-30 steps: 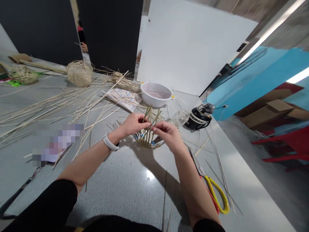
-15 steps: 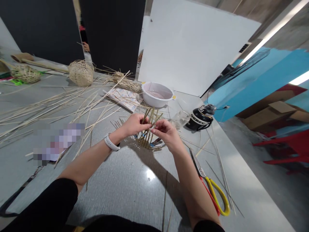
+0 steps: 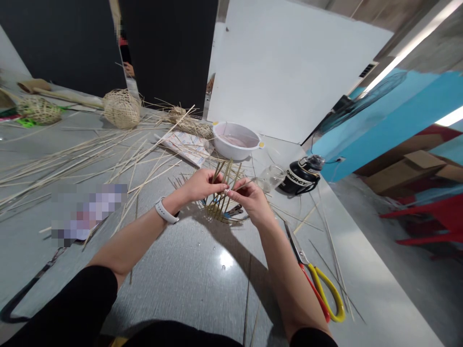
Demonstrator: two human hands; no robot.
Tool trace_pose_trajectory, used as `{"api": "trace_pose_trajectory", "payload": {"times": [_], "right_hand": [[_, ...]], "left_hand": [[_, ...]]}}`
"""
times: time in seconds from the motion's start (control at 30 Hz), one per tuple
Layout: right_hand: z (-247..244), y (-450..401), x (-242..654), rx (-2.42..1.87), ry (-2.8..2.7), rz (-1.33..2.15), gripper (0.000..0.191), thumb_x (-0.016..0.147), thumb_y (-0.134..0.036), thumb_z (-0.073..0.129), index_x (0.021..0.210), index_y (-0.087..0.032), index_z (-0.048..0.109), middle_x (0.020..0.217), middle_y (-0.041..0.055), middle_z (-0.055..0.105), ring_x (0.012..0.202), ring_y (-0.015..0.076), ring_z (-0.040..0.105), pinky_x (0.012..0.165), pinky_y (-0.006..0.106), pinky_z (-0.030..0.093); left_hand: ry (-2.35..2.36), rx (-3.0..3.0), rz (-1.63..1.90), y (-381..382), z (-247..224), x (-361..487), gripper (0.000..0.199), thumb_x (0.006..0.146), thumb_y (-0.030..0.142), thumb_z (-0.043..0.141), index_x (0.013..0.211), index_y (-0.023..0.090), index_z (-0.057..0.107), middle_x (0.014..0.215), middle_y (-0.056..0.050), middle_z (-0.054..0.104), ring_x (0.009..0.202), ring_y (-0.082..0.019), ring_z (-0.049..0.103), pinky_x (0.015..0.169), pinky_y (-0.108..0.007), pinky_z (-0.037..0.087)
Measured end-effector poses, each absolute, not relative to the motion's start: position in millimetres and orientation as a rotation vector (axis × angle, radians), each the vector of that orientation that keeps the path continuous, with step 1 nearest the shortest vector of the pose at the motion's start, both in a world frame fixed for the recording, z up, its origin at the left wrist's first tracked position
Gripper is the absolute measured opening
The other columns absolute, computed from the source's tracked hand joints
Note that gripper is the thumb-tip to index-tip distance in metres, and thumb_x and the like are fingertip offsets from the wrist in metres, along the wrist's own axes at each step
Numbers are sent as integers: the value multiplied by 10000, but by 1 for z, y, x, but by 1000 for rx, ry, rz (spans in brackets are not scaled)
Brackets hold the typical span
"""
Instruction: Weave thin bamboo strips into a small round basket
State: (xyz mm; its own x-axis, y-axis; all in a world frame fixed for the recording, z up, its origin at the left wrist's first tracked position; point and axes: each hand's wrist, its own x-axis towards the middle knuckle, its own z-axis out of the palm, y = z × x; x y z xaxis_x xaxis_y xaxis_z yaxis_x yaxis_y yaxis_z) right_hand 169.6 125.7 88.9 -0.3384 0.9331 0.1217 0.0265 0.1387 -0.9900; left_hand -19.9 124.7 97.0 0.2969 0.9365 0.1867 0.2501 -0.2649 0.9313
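A small, partly woven bamboo basket [image 3: 216, 211] stands on the table in front of me, its thin strips pointing upward. My left hand [image 3: 204, 185] pinches strips on the basket's left side, thumb and index finger pressed together. From the right, my right hand [image 3: 249, 196] pinches a thin strip close to the left fingertips. The two thumbs nearly meet among the uprights. A metal clip [image 3: 234, 211] with a blue part sits at the basket's lower right. The exact strip between the fingers is partly hidden.
Yellow-and-red-handled scissors [image 3: 306, 262] lie beside my right forearm. A black jug [image 3: 301, 176], a clear glass [image 3: 271, 178] and a white basin [image 3: 237, 150] stand beyond. Loose bamboo strips [image 3: 90, 149], a woven ball-shaped piece [image 3: 122, 109] and a phone [image 3: 90, 212] are on the left.
Both hands stay at the basket with only small finger shifts. The upright strips lean slightly differently, and the view has moved a little.
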Motion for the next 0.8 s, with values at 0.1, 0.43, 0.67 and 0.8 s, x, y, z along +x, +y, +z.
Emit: {"api": "trace_pose_trajectory", "payload": {"times": [0.1,0.43,0.67,0.8], "right_hand": [[87,126,170,-983,-1548,1326,416,632,-444,871,772,-208,558,632,-51,580,585,105,495,549,255,338],[85,129,169,-918,-1556,1443,421,634,-449,867,777,-213,549,710,-19,648,666,136,605,656,301,479],[82,133,172,-913,-1498,1390,418,635,-428,863,765,-220,525,644,-41,616,616,134,590,622,296,458],[82,135,174,-937,-1463,1349,424,612,-412,875,757,-213,530,629,-52,599,602,120,566,602,276,431]], "left_hand": [[1065,1732,994,124,98,-21,267,757,365,651,643,143,557,575,51,429,573,-86,366,550,-226,288],[1045,1736,953,125,98,-21,235,818,336,632,694,139,604,612,30,509,591,-91,435,568,-228,317],[952,1766,826,119,104,-22,335,874,474,604,868,145,661,611,25,518,558,-96,430,545,-241,315],[1004,1844,682,118,108,-29,401,773,516,719,939,153,685,729,-8,626,669,-131,524,657,-269,385]]}}
